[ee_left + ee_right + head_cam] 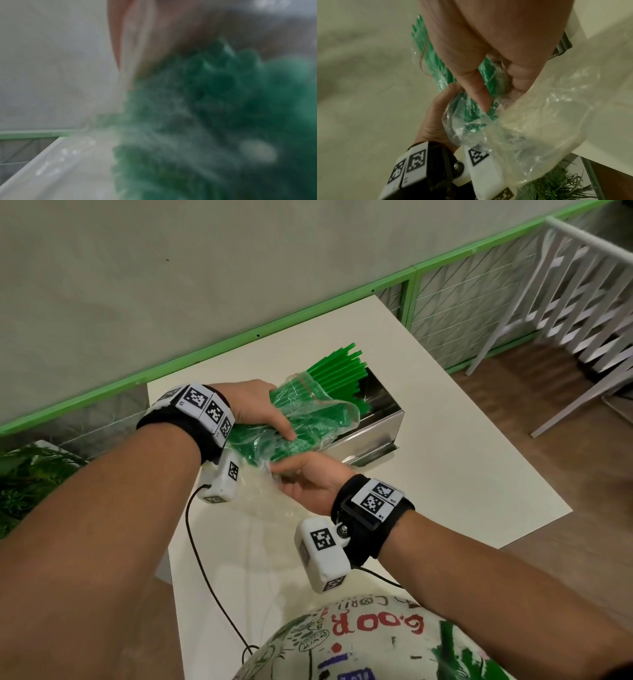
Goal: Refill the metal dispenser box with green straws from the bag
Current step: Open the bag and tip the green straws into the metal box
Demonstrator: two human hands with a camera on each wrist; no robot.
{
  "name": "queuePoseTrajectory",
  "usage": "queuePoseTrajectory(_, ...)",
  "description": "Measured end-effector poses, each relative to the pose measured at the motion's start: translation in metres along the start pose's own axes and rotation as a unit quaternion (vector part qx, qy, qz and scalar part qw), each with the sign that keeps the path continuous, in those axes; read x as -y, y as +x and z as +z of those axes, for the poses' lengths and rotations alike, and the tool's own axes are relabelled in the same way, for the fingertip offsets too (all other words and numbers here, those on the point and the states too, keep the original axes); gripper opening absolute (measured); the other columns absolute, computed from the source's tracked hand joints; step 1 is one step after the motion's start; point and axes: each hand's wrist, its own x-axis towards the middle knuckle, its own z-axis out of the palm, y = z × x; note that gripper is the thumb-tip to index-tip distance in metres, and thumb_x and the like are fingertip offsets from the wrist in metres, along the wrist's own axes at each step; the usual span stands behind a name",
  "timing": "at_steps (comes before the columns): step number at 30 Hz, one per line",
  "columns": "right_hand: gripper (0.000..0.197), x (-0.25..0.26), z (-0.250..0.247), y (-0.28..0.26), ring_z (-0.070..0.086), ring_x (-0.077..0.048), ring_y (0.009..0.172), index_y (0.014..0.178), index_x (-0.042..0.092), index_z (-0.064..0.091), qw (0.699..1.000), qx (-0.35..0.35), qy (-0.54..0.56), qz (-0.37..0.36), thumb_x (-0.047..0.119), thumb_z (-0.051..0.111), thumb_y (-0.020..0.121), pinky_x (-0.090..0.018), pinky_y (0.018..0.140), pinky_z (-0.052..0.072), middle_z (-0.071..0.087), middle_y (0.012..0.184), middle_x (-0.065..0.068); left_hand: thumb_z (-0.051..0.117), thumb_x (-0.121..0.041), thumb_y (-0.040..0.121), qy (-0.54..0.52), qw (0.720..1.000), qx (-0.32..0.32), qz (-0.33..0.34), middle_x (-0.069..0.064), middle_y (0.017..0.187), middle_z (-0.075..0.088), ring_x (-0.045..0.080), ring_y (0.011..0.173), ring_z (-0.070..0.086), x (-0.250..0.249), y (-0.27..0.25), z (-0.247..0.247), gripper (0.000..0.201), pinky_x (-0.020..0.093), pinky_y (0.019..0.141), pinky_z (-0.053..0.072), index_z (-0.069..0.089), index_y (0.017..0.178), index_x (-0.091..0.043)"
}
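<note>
A clear plastic bag (308, 419) holds a bundle of green straws (337, 368), tilted over the open metal dispenser box (376, 422) on the white table (445, 474). The straws' far ends stick out of the bag's mouth above the box. My left hand (270, 412) grips the bundle through the bag from the left. My right hand (301, 477) pinches the bag's loose near end; in the right wrist view the right hand (498, 88) holds the crumpled bag (530, 121) beside my left hand (433, 121). The left wrist view shows only blurred straws (205, 108).
The table stands against a grey wall with a green-framed wire panel (462, 292). A white slatted chair (565, 313) stands on the wooden floor to the right. Green plants (30, 477) lie at the left. A black cable (205, 570) runs over the table's near part.
</note>
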Motion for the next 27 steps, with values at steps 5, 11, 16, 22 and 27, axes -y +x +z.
queuePoseTrajectory(5,0.029,-0.002,0.000,0.009,0.066,-0.016,0.054,0.092,0.003,0.064,0.996,-0.074,0.015,-0.058,-0.022,0.051,0.086,-0.019,0.050,0.053,0.069,0.067,-0.009,0.090,-0.052,0.065,-0.009,0.999,0.036,0.012,0.005,0.099,0.078,0.022,0.086,0.076,-0.007,-0.002,0.003,0.061,0.031,0.079,0.058,0.069,0.109,-0.016)
queuePoseTrajectory(11,0.029,-0.007,-0.004,0.013,0.058,-0.017,0.062,0.090,0.006,0.061,0.996,-0.068,0.007,-0.062,-0.020,0.049,0.084,-0.023,0.053,0.054,0.063,0.060,-0.006,0.091,-0.063,0.056,0.040,0.999,0.030,-0.009,0.003,0.099,0.077,0.023,0.088,0.074,-0.006,0.007,0.010,0.074,0.041,0.091,0.060,0.068,0.108,-0.016)
queuePoseTrajectory(16,0.034,-0.001,-0.005,0.011,0.062,-0.021,0.073,0.102,0.007,0.062,0.997,-0.046,0.026,-0.052,-0.014,0.045,0.082,-0.028,0.070,0.056,0.069,0.087,-0.010,0.084,-0.073,0.039,0.038,0.999,0.014,-0.036,0.003,0.092,0.080,0.025,0.085,0.077,0.001,0.008,0.010,0.083,0.044,0.092,0.061,0.073,0.100,-0.018)
queuePoseTrajectory(22,0.040,-0.007,-0.005,0.015,0.058,-0.017,0.066,0.112,0.009,0.059,0.996,-0.064,0.035,-0.052,-0.009,0.048,0.077,-0.025,0.070,0.051,0.066,0.090,-0.007,0.089,-0.053,0.068,0.038,0.999,-0.011,-0.028,0.010,0.097,0.078,0.030,0.091,0.075,0.000,0.009,0.007,0.057,0.048,0.094,0.059,0.072,0.101,-0.010)
queuePoseTrajectory(27,0.052,-0.002,-0.004,0.015,0.049,-0.014,0.060,0.119,0.005,0.059,0.991,-0.111,-0.012,-0.080,-0.002,0.057,0.068,-0.023,0.052,0.047,0.056,0.094,-0.006,0.086,-0.058,0.061,0.022,0.999,-0.023,-0.021,0.011,0.095,0.079,0.029,0.085,0.075,0.001,0.008,0.007,0.062,0.047,0.092,0.060,0.073,0.100,-0.011)
